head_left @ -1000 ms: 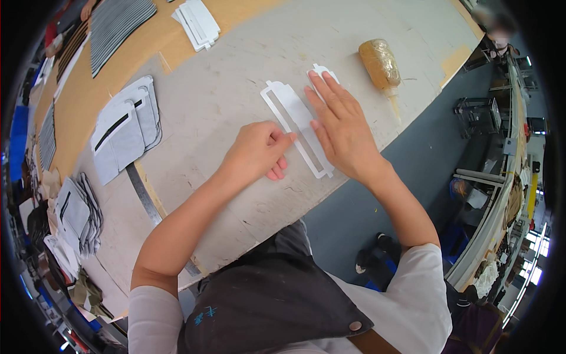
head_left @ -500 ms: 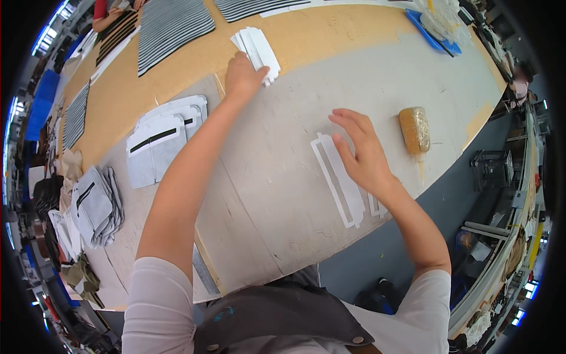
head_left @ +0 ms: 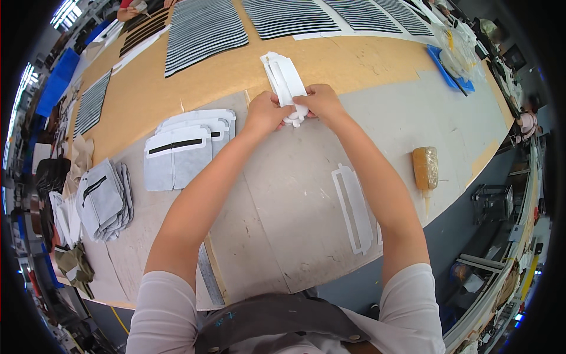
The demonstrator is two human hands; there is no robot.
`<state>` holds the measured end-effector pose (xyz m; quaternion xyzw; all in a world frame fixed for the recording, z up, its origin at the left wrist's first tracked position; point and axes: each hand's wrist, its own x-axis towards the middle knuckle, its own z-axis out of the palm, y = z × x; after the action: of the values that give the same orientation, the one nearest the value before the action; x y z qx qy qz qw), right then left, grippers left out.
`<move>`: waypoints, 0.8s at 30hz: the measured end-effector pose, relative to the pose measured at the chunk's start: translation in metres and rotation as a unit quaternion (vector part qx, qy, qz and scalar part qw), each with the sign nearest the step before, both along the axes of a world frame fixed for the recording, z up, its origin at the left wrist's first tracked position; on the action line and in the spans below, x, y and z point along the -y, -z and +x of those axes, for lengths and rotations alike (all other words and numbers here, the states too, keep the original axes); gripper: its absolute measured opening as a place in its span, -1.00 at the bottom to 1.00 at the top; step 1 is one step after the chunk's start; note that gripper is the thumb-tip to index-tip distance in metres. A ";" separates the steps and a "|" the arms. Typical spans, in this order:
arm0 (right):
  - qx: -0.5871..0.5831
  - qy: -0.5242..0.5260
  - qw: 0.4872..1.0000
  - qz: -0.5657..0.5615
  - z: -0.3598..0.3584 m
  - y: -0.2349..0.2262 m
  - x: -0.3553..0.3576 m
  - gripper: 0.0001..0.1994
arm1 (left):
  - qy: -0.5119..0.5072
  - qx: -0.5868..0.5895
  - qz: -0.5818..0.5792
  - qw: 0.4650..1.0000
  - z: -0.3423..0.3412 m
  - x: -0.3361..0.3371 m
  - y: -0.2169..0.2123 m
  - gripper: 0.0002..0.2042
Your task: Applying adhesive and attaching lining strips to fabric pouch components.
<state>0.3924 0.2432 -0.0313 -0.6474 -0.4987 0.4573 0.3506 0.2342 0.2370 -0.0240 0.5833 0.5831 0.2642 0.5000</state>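
Observation:
A stack of thin white pieces with long slots lies at the far middle of the table. My left hand grips its near end from the left, fingers closed. From the right, my right hand pinches the same end, with thumb on top. Nearer to me, left of my right forearm, a single white slotted frame piece lies flat. Part of another white piece is hidden by that forearm. Left of my left forearm are grey fabric panels, overlapping, with white-edged black slits.
A pile of grey panels sits at the left edge. An amber wrapped bottle with a nozzle lies at right. Striped fabric pieces and a blue tray lie farther back. A metal ruler is near my body. Another person's hand shows far left.
My right hand has moved from above the single frame piece to the white stack. Both hands now hold the stack's near end. The view has shifted, showing more of the far table.

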 end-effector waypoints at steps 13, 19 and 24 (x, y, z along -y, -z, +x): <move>-0.277 0.126 0.952 -0.024 0.055 -0.005 0.063 -0.68 | -0.061 -0.141 0.343 0.927 0.026 -0.011 0.022 -0.59; -0.012 0.133 0.990 0.046 0.059 -0.001 0.061 -0.71 | -0.030 -0.292 0.228 0.928 0.038 -0.045 0.008 -0.61; 0.111 0.053 0.989 0.075 0.049 0.008 0.050 -0.68 | -0.074 -0.175 0.068 0.979 0.027 -0.064 0.004 -0.57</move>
<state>0.4411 0.1933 -0.0398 -0.6915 -0.5329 0.3242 0.3644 0.2609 0.3012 -0.0280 0.6081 0.6839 0.2334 0.3287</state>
